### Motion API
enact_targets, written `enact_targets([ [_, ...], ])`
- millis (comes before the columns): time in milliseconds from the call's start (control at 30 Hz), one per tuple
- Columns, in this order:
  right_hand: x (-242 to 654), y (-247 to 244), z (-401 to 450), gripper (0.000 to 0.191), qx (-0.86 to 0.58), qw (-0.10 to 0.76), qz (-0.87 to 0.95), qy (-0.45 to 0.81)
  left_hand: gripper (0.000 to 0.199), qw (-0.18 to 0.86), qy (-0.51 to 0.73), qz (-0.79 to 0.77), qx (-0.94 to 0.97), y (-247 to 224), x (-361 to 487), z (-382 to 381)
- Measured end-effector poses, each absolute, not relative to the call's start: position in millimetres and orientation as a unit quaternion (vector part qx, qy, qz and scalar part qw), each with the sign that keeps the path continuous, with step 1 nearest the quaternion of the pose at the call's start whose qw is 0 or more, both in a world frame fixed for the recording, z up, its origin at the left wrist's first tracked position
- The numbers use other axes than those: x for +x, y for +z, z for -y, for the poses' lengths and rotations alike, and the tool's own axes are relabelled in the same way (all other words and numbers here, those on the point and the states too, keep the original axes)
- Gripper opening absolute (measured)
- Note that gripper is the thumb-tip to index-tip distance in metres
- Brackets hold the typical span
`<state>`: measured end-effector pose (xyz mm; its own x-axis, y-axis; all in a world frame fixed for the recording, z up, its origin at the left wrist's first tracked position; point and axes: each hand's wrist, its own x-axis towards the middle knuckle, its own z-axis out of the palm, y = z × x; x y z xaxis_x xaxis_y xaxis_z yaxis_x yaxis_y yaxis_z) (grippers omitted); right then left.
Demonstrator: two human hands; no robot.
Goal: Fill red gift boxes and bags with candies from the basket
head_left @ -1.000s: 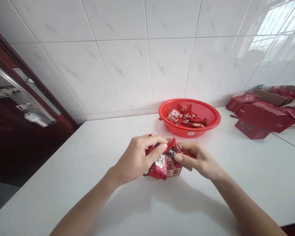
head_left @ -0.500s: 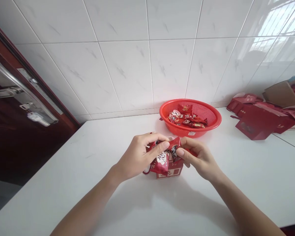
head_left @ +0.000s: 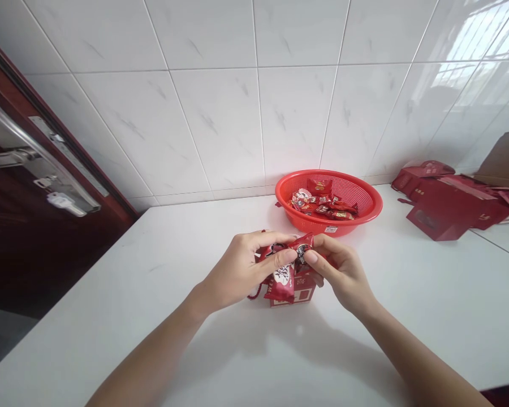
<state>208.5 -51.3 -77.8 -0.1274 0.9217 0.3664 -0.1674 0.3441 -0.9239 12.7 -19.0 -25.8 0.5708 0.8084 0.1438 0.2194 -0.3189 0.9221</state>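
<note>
Several red wrapped candies (head_left: 282,281) are bunched between my two hands, above a small red box (head_left: 304,295) that stands on the white table. My left hand (head_left: 252,268) is closed on them from the left, thumb on top. From the right, my right hand (head_left: 337,268) pinches a red-and-dark candy packet (head_left: 302,252) between thumb and fingers. A dark red cord (head_left: 254,294) loops out at the box's left side. The candies and hands cover the top of the box, so its opening is hidden.
Behind my hands a red plastic basket (head_left: 335,229) holds several wrapped candies. Red cardboard boxes (head_left: 445,203) lie at the back right, with a brown cardboard flap (head_left: 503,161) beside them. White tiled wall (head_left: 220,130) closes off the back; a door with a metal handle (head_left: 38,164) is at left.
The candies have shifted and turned slightly between my fingers, and my hands have barely moved. At the far right, the brown cardboard flap stands differently, and the red contents beside it have left view.
</note>
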Motion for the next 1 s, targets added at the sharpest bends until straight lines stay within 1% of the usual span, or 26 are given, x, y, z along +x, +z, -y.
enact_targets([
  [200, 206, -79, 53, 0.013, -0.331, 0.591, 0.599, 0.427, 0.025, 0.464, 0.308, -0.346, 0.754, -27, 12, 20],
  [433, 206, -79, 54, 0.013, -0.327, 0.59, 0.597, 0.436, 0.023, 0.468, 0.298, -0.355, 0.752, -26, 13, 21],
  [533, 206, -80, 53, 0.018, -0.325, 0.59, 0.58, 0.458, 0.026, 0.479, 0.298, -0.352, 0.747, -25, 13, 21],
  [667, 209, -78, 48, 0.028, -0.335, 0.614, 0.496, 0.514, 0.032, 0.475, 0.294, -0.376, 0.74, -24, 11, 19],
  [867, 216, -73, 44, 0.011, -0.279, 0.628, 0.437, 0.58, 0.038, 0.469, 0.295, -0.392, 0.734, -23, 10, 15],
  [1000, 215, -72, 45, 0.008, -0.296, 0.634, 0.426, 0.573, 0.038, 0.469, 0.301, -0.396, 0.73, -23, 10, 14],
])
